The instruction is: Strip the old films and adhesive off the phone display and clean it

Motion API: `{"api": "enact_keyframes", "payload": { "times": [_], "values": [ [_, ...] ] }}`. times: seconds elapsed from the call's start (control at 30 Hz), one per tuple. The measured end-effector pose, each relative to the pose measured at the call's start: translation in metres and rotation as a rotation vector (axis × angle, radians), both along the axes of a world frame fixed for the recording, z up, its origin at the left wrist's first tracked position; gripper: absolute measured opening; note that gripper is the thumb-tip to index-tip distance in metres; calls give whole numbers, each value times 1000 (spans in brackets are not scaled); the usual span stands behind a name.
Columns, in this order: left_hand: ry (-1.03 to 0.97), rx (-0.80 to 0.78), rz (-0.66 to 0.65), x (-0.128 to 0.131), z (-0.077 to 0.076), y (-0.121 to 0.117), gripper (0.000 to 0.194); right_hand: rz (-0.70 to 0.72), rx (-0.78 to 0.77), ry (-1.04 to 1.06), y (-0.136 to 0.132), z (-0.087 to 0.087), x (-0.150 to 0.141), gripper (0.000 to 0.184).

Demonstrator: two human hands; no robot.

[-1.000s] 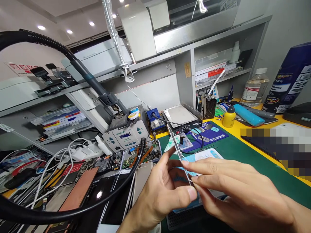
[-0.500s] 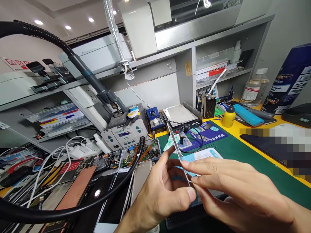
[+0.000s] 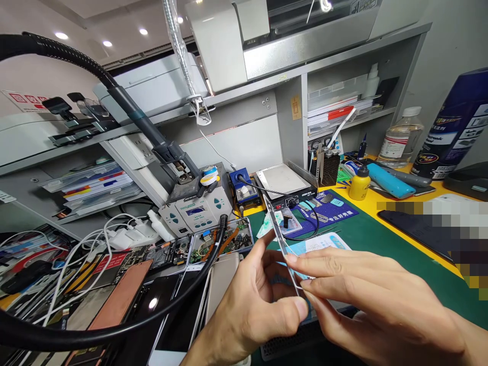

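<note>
A thin, flat phone-sized panel (image 3: 279,234) is held up nearly edge-on, so its faces are largely hidden and I cannot make out its exact kind. My left hand (image 3: 253,300) grips it from the left, thumb at the near end and the other fingers behind. Fingertips and thumb of my right hand (image 3: 366,295) pinch together at its right side, low down, beside a thin white edge or strip. Beneath the hands lie a light blue printed sheet (image 3: 324,243) and a dark object, partly covered by the fingers.
Left of my hands, phones and phone parts (image 3: 118,295) crowd the bench. A thick black hose (image 3: 168,310) arcs across them. Behind stand a grey soldering station (image 3: 198,211) and a hot plate (image 3: 284,181). A yellow bottle (image 3: 359,184) and black phone (image 3: 414,233) sit right, on the green mat (image 3: 412,274).
</note>
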State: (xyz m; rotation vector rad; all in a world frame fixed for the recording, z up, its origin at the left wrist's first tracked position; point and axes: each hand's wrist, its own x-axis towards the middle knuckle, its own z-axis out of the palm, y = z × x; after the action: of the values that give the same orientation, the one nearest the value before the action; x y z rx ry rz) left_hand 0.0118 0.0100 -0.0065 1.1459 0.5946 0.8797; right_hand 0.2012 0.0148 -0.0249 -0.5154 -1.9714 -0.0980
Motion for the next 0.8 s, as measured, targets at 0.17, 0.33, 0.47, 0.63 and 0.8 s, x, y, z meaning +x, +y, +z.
{"api": "enact_keyframes", "payload": {
  "times": [0.17, 0.33, 0.47, 0.63, 0.8],
  "values": [
    [-10, 12, -30, 0, 1, 0, 91, -5, 22, 8, 0, 3, 0, 20],
    [-27, 13, -43, 0, 0, -2, 91, 9, 14, 23, 1, 4, -2, 20],
    [-36, 12, -41, 0, -1, -1, 93, 13, 10, 33, 2, 1, -3, 19],
    [-32, 11, -38, 0, 1, 1, 93, 24, 13, 42, 1, 0, -2, 19],
    [-50, 14, -56, -2, -3, 0, 86, 40, 20, 12, 0, 1, -1, 17]
  ]
}}
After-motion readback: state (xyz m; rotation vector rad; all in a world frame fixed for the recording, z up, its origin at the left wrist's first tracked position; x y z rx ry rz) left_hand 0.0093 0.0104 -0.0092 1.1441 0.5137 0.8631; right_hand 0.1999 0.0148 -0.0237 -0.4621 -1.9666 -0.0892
